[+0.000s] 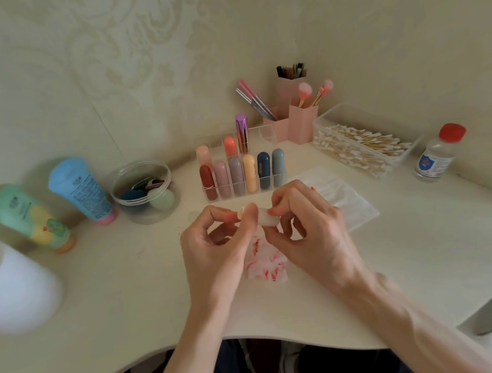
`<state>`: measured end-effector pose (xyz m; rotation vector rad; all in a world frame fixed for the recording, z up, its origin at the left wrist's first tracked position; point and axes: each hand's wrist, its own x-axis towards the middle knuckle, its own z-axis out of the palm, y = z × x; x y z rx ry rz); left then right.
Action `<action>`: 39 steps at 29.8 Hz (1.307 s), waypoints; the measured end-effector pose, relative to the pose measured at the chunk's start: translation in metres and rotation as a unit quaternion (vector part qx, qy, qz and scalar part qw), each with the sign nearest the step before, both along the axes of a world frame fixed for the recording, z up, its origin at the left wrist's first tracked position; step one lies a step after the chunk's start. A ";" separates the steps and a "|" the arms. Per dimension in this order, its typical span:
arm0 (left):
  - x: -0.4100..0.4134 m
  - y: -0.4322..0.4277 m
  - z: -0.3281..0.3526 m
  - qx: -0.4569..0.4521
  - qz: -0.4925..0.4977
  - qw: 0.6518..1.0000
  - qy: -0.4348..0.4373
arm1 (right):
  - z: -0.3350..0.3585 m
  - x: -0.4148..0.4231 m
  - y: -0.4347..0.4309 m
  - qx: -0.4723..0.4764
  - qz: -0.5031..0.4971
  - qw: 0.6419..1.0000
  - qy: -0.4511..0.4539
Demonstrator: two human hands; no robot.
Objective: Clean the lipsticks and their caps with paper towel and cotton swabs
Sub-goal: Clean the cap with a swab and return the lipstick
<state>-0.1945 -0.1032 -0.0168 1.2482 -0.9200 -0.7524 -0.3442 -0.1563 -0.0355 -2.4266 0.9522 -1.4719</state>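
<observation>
Stained paper towel [265,262] lies beneath the hands. Left hand [214,243] and right hand [304,225], fingers curled, each pinch one end of a pale lipstick [263,217]. Risk: a slipping pinch drops it, smearing the desk [127,295]. Lipstick rack [240,188] at twelve o'clock, cotton swabs [364,144] at two.

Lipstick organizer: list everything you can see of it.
The lipstick organizer is a clear, acrylic-looking rack of square compartments standing upright on the cream desk. Front row: six capped lipsticks, dark red, dusty pink, grey-lilac, pale yellow, navy, grey-blue. Back row: pale pink, coral and a taller metallic purple lipstick; the compartments to its right look empty. The left hand and right hand work in front, not touching it.
</observation>
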 end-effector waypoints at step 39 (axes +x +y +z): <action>0.061 -0.012 -0.001 0.075 -0.039 0.996 -0.029 | -0.008 -0.007 -0.009 0.071 -0.095 0.993 0.018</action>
